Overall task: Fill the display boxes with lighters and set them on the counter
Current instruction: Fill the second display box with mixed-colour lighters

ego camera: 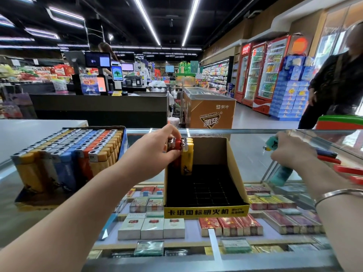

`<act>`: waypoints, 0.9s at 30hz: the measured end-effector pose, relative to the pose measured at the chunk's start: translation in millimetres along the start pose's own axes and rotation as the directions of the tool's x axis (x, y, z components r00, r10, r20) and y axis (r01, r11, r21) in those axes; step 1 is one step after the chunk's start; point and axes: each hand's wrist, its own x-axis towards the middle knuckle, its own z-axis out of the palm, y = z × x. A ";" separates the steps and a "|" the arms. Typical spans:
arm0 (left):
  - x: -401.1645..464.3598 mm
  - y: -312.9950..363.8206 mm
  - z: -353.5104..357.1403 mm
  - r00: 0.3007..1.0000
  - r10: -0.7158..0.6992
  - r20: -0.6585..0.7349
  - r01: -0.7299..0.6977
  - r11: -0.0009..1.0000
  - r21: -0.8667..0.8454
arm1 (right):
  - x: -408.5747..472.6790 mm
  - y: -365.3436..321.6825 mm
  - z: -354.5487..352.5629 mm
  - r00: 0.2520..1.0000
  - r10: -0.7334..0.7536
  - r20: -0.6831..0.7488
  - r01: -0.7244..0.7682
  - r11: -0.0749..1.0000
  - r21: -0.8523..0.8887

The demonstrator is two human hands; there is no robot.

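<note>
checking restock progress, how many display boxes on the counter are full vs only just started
full display box: 1
just started display box: 1
total: 2

Left hand [157,152] covers the lower bodies of the red lighters [175,146] it grips — count unclear, maybe two. Right hand [290,152] hides the middle of the teal lighter [280,176]; only top and base show. Loose lighters [334,160] on the right run off the frame edge. Full display box [66,154] — its front label is blurred, unreadable. Cigarette packs [153,228] under the glass counter [255,154]: print too small to read.
</note>
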 end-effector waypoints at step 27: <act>-4.9 29.8 1.0 0.913 0.358 -0.198 -0.355 0.934 0.050 | -88.7 -103.8 -29.6 0.794 -0.559 0.237 -0.355 -0.110 0.929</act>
